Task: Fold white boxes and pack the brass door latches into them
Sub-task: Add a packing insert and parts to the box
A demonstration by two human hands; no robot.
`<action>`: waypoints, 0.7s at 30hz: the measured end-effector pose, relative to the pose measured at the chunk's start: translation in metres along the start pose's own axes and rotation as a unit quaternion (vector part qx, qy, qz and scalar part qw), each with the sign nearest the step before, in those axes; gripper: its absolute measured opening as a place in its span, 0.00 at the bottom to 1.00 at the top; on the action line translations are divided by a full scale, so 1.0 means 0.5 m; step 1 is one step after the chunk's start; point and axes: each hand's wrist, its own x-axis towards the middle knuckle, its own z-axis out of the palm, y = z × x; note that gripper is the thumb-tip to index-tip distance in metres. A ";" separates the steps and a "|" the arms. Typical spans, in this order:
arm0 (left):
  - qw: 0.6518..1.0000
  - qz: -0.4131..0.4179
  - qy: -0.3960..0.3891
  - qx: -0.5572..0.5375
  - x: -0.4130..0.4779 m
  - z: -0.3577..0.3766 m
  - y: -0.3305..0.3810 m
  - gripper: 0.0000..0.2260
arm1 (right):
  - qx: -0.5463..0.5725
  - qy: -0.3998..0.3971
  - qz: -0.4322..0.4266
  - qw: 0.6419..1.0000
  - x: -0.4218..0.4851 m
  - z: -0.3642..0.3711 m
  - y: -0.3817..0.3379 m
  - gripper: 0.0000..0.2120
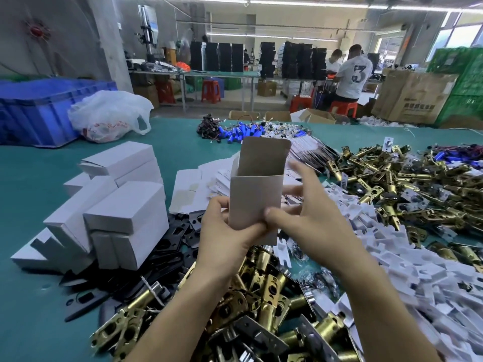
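A pale cardboard box [255, 197], matte, rectangular and standing upright with its round-cornered top flap raised, is held in the air above the middle of the desk [39, 194]. The left hand [224, 231] grips its lower left corner, thumb on the front face and fingers curled behind. The right hand [308, 212] pinches the lower right edge with the thumb on the front; its other fingers are spread behind and beside the box, blurred at the tips. Below the wrists lies a heap of shiny brass door latches [264, 296], tubular bodies with punched flat plates, and a second heap of brass latches [392, 184] spreads to the right. Between them runs a drift of small white notched plastic pieces [397, 246]. To the left sit folded white cardboard boxes [125, 207] in a loose stack, with flat black metal strike plates [170, 246] beside them and unfolded white box blanks [193, 186] behind. The desk has a smooth teal top. Farther back on it lie blue cylindrical cells with thin wires [240, 131], a crumpled translucent white plastic bag [109, 116] and a ribbed blue plastic crate [34, 111]. Behind, under strip lights, a person in a white shirt [352, 74] sits on a red plastic stool [342, 107] near stacked black boxes [217, 57].
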 end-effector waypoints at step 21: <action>0.926 0.067 -0.086 0.360 0.067 -0.114 0.047 0.17 | 0.208 -0.035 0.125 0.969 -0.008 -0.026 0.111 0.19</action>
